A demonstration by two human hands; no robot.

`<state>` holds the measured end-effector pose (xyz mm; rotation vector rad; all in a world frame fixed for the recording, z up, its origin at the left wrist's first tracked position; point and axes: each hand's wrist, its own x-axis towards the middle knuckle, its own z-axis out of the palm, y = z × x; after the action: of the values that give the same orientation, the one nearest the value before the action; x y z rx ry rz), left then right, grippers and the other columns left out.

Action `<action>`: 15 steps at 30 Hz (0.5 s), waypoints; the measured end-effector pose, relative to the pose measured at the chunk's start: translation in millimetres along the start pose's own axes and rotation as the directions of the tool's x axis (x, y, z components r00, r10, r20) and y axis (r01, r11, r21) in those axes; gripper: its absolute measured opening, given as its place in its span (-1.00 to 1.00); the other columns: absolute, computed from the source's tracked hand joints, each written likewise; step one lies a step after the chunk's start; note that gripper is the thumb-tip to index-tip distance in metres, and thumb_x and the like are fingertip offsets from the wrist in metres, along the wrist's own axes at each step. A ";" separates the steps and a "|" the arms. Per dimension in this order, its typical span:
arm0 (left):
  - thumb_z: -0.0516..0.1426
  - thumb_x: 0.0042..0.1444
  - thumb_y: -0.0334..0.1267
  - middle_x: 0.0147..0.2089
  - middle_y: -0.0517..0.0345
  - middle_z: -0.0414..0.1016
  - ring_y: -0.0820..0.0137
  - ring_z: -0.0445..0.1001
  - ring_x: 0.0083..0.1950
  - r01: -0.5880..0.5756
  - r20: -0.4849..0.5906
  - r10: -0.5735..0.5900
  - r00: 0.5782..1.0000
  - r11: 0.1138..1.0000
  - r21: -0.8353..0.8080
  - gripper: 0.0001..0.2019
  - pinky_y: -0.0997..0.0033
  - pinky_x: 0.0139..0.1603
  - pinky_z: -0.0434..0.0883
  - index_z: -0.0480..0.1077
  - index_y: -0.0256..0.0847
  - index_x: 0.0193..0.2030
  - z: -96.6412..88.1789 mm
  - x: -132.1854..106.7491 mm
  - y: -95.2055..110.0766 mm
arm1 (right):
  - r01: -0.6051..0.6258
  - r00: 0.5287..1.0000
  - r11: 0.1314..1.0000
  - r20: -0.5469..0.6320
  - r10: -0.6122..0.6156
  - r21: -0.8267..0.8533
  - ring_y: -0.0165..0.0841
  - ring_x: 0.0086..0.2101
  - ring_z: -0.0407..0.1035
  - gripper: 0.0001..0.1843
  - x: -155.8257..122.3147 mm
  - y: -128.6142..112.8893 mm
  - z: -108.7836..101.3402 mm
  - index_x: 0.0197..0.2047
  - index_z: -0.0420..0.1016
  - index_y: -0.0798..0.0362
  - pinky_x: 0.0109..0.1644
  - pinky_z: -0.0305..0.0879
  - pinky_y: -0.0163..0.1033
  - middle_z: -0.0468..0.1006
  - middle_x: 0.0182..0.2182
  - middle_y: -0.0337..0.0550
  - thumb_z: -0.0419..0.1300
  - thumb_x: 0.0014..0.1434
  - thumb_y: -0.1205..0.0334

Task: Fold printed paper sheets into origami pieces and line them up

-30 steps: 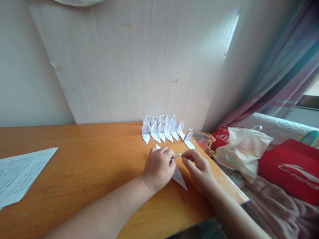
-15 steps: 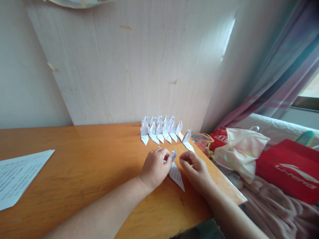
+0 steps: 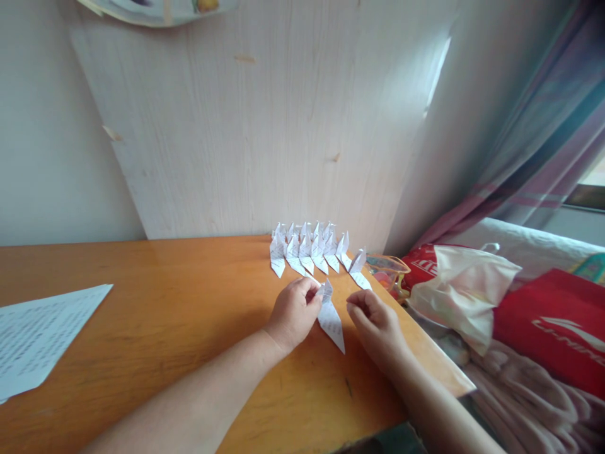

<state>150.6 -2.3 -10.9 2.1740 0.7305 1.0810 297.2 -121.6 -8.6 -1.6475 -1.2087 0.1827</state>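
My left hand (image 3: 293, 314) pinches a folded paper crane (image 3: 332, 321) by its upper part. The crane is white with printed or written marks, and one long pointed flap hangs down toward me. Just right of it, apart from the paper, my right hand (image 3: 377, 328) has its fingers curled in, with nothing seen in them. Beyond both hands, similar folded paper cranes (image 3: 306, 249) stand close together in rows. One more crane (image 3: 360, 268) stands at their right end, near the table's edge.
The wooden table (image 3: 189, 302) meets a pale board at the back. A stack of written sheets (image 3: 51, 334) lies at the left. Past the right edge are a clear bag (image 3: 388, 268), a white bag (image 3: 466, 284), a red bag (image 3: 553, 321) and a blanket (image 3: 524, 384).
The paper crane in my left hand has shifted slightly up and left. My right hand is a little farther from it. The whole view has moved slightly.
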 end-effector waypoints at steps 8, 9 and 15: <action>0.12 0.08 -0.35 -0.43 0.27 0.40 0.46 0.36 -0.37 0.020 -0.010 -0.020 1.000 0.999 -0.045 -0.93 0.48 -0.30 0.29 0.34 -0.18 -0.41 3.0 27.1 -5.1 | 0.029 0.990 0.988 -0.144 -0.007 0.151 -0.38 -0.48 0.24 -0.88 -4.6 -5.8 -3.9 -0.30 0.43 0.02 -0.40 0.16 -0.29 0.38 -0.49 -0.30 0.16 0.22 0.16; 0.12 0.08 -0.34 -0.44 0.27 0.40 0.45 0.36 -0.37 0.023 0.006 -0.022 1.000 0.998 -0.056 -0.93 0.47 -0.30 0.29 0.34 -0.19 -0.42 3.9 33.1 -5.2 | 0.033 0.987 0.986 -0.159 -0.006 0.166 -0.39 -0.49 0.23 -0.88 -5.1 -7.0 -4.5 -0.30 0.43 0.02 -0.40 0.16 -0.30 0.37 -0.50 -0.30 0.16 0.22 0.16; 0.12 0.04 -0.37 -0.42 0.28 0.41 0.46 0.36 -0.35 0.082 0.084 -0.070 0.994 0.984 -0.159 -0.96 0.47 -0.25 0.31 0.34 -0.21 -0.41 17.2 69.9 -6.4 | 0.048 0.979 0.967 -0.203 0.004 0.251 -0.40 -0.47 0.22 -0.89 -7.4 -10.6 -8.0 -0.29 0.43 0.02 -0.38 0.16 -0.31 0.38 -0.48 -0.30 0.15 0.24 0.20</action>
<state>199.8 45.8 11.1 2.0222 0.6612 0.9757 292.1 -132.8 0.3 -1.3915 -1.0045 0.1464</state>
